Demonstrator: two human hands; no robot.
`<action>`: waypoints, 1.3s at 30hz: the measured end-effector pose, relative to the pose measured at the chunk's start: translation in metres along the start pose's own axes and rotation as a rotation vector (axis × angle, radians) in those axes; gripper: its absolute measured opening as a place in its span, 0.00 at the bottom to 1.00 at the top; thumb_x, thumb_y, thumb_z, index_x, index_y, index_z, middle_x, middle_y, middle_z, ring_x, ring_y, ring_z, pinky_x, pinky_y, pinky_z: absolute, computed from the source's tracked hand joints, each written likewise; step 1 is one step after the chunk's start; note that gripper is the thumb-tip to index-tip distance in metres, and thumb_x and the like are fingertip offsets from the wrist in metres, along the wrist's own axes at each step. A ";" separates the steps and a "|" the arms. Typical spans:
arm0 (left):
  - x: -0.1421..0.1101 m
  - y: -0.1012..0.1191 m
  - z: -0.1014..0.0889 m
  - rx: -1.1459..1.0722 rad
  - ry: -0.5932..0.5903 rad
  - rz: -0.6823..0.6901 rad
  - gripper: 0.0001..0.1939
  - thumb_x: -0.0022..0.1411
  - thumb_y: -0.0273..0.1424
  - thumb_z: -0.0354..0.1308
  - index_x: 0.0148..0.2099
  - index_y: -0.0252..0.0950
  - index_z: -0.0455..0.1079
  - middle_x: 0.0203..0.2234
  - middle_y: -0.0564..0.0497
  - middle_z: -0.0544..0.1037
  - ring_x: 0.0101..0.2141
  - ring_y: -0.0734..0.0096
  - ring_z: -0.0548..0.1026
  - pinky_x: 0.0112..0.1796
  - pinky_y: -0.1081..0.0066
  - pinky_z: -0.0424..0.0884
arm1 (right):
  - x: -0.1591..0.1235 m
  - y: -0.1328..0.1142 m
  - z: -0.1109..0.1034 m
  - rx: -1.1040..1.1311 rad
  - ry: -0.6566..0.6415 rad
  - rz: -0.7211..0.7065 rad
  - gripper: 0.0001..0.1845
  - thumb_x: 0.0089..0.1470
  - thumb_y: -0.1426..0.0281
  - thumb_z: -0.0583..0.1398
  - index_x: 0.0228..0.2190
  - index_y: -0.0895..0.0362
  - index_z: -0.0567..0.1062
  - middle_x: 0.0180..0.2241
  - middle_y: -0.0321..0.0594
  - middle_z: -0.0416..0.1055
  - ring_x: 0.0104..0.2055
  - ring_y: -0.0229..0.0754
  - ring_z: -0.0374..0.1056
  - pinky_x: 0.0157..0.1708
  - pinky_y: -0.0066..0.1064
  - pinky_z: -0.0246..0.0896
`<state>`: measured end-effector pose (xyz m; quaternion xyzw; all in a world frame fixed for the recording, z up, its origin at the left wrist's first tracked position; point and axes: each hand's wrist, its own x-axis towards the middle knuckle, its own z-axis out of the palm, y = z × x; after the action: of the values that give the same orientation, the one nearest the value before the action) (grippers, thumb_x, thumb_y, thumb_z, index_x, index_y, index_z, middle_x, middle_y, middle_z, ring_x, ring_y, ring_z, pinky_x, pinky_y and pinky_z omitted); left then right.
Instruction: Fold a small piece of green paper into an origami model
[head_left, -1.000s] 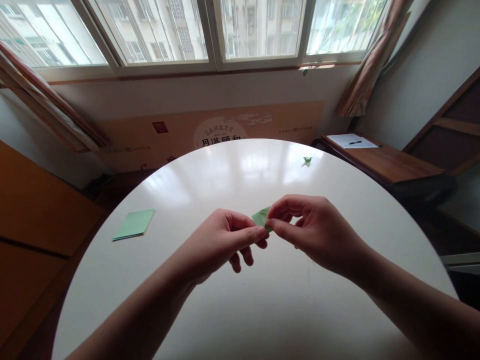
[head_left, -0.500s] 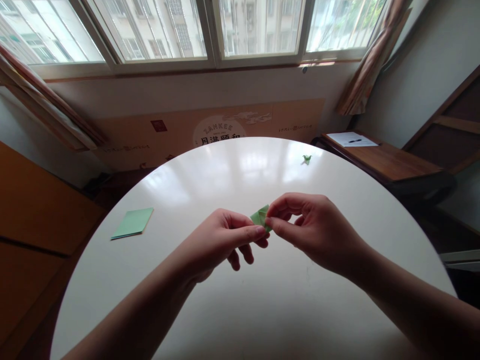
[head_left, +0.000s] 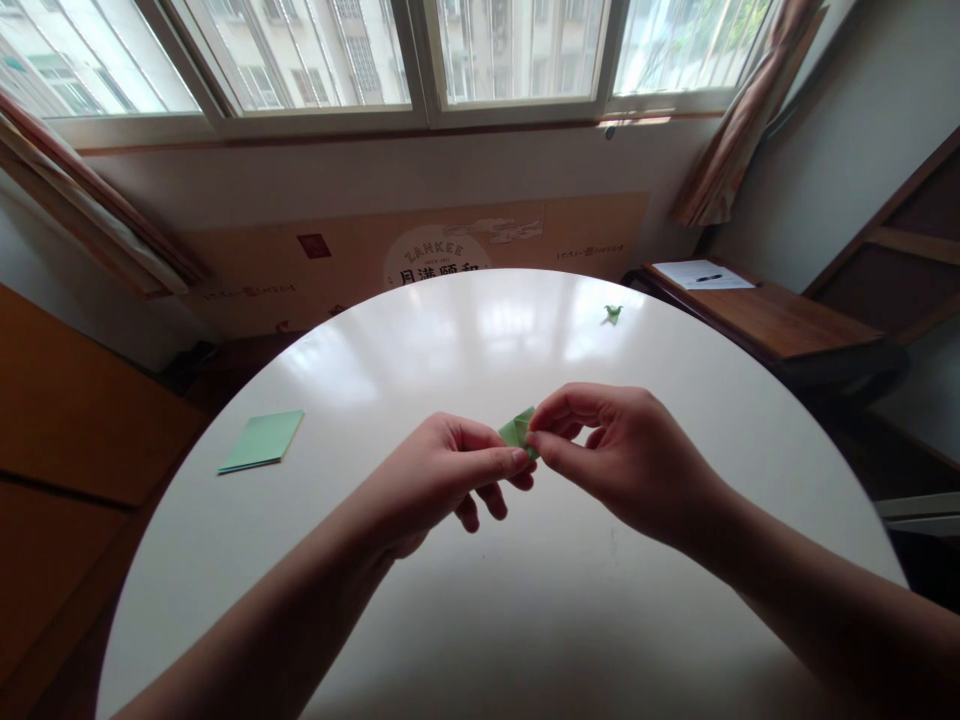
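Observation:
A small piece of folded green paper (head_left: 516,430) is held above the middle of the white table. My left hand (head_left: 457,460) pinches its lower left side between thumb and index finger, with the other fingers loosely curled below. From the right, my right hand (head_left: 611,440) grips the paper's right edge with thumb and fingertips. Creases show on the visible face, while fingers cover parts of the edges. Away from both hands, a tiny green folded paper figure (head_left: 613,315) stands near the table's far right edge.
A stack of green square paper (head_left: 261,441) lies at the left of the round white table (head_left: 480,620). Beyond the table's right edge, a brown wooden side table (head_left: 814,315) carries a white sheet (head_left: 701,275) with a dark pen. Windows and curtains are behind.
The view has tilted slightly, so everything sits a little higher in the picture. Both hands keep their grip on the folded paper, with hardly any movement.

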<state>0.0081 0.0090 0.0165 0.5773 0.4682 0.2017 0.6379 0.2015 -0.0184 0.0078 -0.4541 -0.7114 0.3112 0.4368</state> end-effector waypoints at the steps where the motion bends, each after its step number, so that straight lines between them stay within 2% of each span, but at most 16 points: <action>1: -0.001 0.001 0.000 0.001 -0.003 -0.001 0.11 0.54 0.36 0.66 0.29 0.33 0.80 0.28 0.47 0.81 0.21 0.75 0.71 0.16 0.80 0.62 | 0.000 0.000 0.000 -0.006 0.002 -0.004 0.03 0.54 0.74 0.64 0.30 0.55 0.80 0.28 0.35 0.80 0.29 0.40 0.76 0.29 0.28 0.70; 6: -0.003 0.004 0.000 0.028 -0.026 -0.020 0.11 0.58 0.36 0.65 0.31 0.34 0.80 0.28 0.48 0.81 0.21 0.77 0.72 0.17 0.81 0.63 | -0.001 0.001 0.000 -0.044 0.018 -0.026 0.03 0.54 0.74 0.64 0.30 0.55 0.80 0.27 0.33 0.79 0.29 0.37 0.75 0.28 0.26 0.67; 16: 0.000 0.003 0.002 0.064 -0.015 -0.008 0.10 0.56 0.34 0.65 0.28 0.33 0.79 0.25 0.49 0.80 0.20 0.77 0.73 0.16 0.82 0.63 | -0.001 0.000 -0.001 -0.100 0.008 -0.025 0.02 0.53 0.72 0.65 0.29 0.55 0.80 0.25 0.32 0.79 0.27 0.36 0.73 0.25 0.26 0.65; 27: 0.001 0.001 0.011 0.038 0.089 0.079 0.08 0.55 0.30 0.61 0.25 0.34 0.76 0.22 0.52 0.77 0.20 0.77 0.71 0.16 0.81 0.64 | -0.001 0.000 0.000 -0.058 0.031 -0.008 0.03 0.54 0.74 0.64 0.29 0.56 0.80 0.26 0.33 0.79 0.29 0.37 0.75 0.27 0.25 0.68; 31: 0.000 0.001 0.011 -0.001 0.109 0.079 0.08 0.54 0.29 0.61 0.24 0.34 0.76 0.21 0.52 0.76 0.20 0.78 0.71 0.16 0.82 0.63 | 0.001 0.002 -0.001 0.024 0.013 -0.004 0.02 0.55 0.72 0.64 0.30 0.56 0.79 0.28 0.36 0.79 0.30 0.38 0.76 0.29 0.26 0.69; 34: 0.000 0.000 0.010 -0.044 0.126 0.071 0.08 0.54 0.29 0.61 0.25 0.33 0.76 0.22 0.51 0.77 0.19 0.78 0.71 0.16 0.82 0.62 | 0.003 0.006 -0.003 0.155 -0.027 0.041 0.03 0.57 0.69 0.64 0.34 0.57 0.77 0.30 0.38 0.79 0.30 0.39 0.75 0.24 0.25 0.68; 39: -0.002 -0.001 0.010 -0.069 0.178 0.105 0.09 0.57 0.30 0.62 0.26 0.33 0.76 0.23 0.52 0.77 0.19 0.80 0.70 0.17 0.82 0.63 | 0.006 0.009 -0.006 0.342 -0.099 0.199 0.13 0.58 0.65 0.63 0.45 0.54 0.71 0.30 0.37 0.77 0.29 0.40 0.72 0.16 0.23 0.65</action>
<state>0.0150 0.0020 0.0154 0.5584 0.4850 0.3014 0.6018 0.2086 -0.0088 0.0050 -0.4253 -0.6206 0.4911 0.4391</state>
